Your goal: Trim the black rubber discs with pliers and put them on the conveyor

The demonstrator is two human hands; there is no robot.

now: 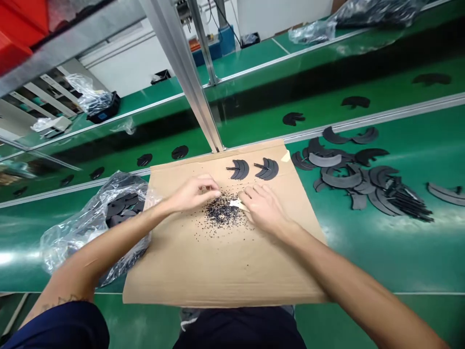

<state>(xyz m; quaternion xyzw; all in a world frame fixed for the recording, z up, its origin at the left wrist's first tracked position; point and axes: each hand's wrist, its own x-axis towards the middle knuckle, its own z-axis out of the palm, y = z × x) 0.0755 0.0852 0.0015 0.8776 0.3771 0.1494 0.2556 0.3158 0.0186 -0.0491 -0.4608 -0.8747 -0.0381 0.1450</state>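
Observation:
A sheet of brown cardboard (225,261) lies on the green bench in front of me. In its middle is a small heap of tiny black bits (221,213). My left hand (192,194) hovers over the heap's left edge with fingertips pinched together; what they hold is too small to name. My right hand (263,206) rests on the cardboard at the heap's right, fingers curled around a small white piece (235,203). Two stacks of black crescent-shaped parts (240,169) (268,168) lie at the cardboard's far edge.
A clear plastic bag of black parts (109,213) sits at the left of the cardboard. A loose pile of black crescents and thin rods (363,177) spreads at the right. A metal post (189,72) rises behind. Single black pieces (293,118) lie along the green conveyor belt.

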